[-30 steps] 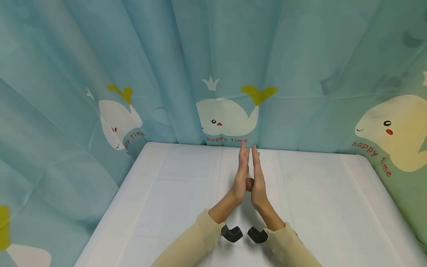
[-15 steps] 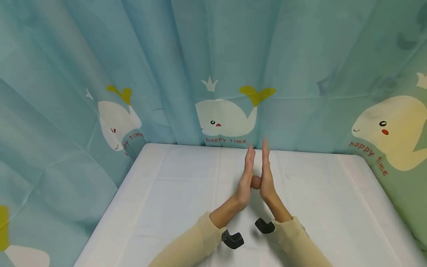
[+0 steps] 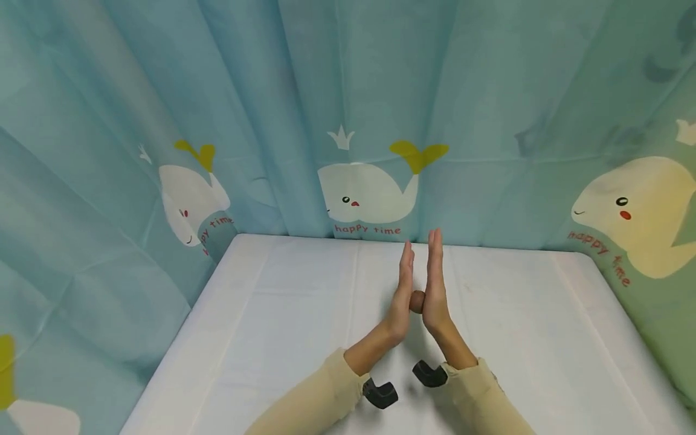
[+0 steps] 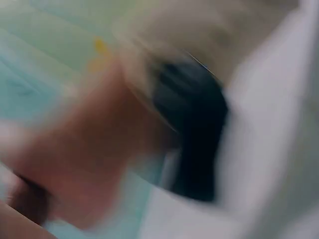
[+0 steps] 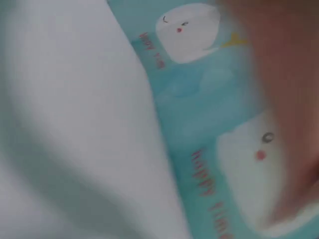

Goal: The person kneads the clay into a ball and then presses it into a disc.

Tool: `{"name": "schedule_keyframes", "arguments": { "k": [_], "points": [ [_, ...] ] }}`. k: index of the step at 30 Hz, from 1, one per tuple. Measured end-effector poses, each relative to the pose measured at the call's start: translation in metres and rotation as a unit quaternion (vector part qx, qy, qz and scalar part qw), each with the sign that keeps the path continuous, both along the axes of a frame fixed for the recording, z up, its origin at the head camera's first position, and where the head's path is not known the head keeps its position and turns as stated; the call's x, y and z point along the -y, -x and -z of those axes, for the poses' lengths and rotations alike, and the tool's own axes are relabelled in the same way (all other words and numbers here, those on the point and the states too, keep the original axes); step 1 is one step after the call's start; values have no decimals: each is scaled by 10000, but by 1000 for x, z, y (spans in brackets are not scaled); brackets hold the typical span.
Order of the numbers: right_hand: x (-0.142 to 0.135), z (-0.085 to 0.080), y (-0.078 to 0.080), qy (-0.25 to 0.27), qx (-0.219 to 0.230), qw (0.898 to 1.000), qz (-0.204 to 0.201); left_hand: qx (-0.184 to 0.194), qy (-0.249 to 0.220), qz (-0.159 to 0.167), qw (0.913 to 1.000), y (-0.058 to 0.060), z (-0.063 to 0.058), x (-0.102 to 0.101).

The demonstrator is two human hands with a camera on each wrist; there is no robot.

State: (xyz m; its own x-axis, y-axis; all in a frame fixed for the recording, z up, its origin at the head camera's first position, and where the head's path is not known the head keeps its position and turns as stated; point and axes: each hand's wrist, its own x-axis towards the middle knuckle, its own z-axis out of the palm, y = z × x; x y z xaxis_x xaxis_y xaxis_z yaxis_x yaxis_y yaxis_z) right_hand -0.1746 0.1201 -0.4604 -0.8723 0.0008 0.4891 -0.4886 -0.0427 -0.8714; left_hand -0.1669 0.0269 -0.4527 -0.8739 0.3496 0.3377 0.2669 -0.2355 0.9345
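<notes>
Between two upright palms sits a small brown ball (image 3: 417, 301), with a smooth, clay-like look. My left hand (image 3: 400, 305) presses on it from the left and my right hand (image 3: 435, 299) from the right, both with straight fingers pointing away from me. The right fingertips reach a little farther than the left ones. In the left wrist view the right hand (image 4: 82, 154) is blurred, and a dark part of the ball (image 4: 30, 201) shows at the lower left. Blurred skin fills the right side of the right wrist view, where no ball shows.
A white-covered table (image 3: 304, 290) lies beneath the hands. Behind it hangs a blue-green curtain (image 3: 489, 121) printed with whales. Black wrist devices (image 3: 380, 394) jut inward from both beige sleeves (image 3: 326, 389), close to each other.
Both hands and the ball have shifted slightly right. The palms have slid against each other: the left fingertips led a second ago, and the right ones lead now. The ball stays between them.
</notes>
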Motion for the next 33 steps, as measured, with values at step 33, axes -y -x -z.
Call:
{"name": "schedule_keyframes", "arguments": {
  "k": [33],
  "points": [
    [13, -13, -21, -277, -2, 9995, -158, -257, 332, -285, 9987, 15, 14, 1]
  ]
}}
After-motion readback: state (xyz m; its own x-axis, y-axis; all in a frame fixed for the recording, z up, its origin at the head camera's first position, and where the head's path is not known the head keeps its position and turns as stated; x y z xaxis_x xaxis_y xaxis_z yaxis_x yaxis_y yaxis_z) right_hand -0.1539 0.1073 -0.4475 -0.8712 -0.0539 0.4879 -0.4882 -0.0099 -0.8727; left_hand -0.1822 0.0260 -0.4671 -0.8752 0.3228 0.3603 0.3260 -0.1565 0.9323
